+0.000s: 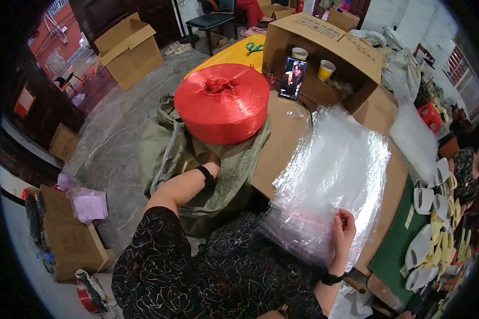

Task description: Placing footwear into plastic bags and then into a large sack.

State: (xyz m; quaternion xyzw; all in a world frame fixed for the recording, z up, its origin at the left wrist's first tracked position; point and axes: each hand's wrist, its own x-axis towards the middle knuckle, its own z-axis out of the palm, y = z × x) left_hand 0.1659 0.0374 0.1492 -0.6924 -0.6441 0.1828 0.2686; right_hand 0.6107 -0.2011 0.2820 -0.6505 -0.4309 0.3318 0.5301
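Note:
My left hand [212, 164] reaches down into an olive-green woven sack [157, 154]; its fingers are hidden inside, below a big roll of red plastic twine [226, 103]. The roll rests at the sack's mouth. On the right, my right hand [345, 229] is over a stack of clear plastic bags [340, 159], its fingers curled in toward the thumb at a bag's edge. The bags lie on a cardboard surface [282, 127], with their reddish-striped ends hanging toward my lap.
A phone [292, 78] stands against an open cardboard box [324, 37] holding two paper cups [326, 69]. Green-handled scissors [254, 48] lie on a yellow surface. Pale slippers [423, 247] line the right side. Another carton [127, 50] stands on the floor at the far left.

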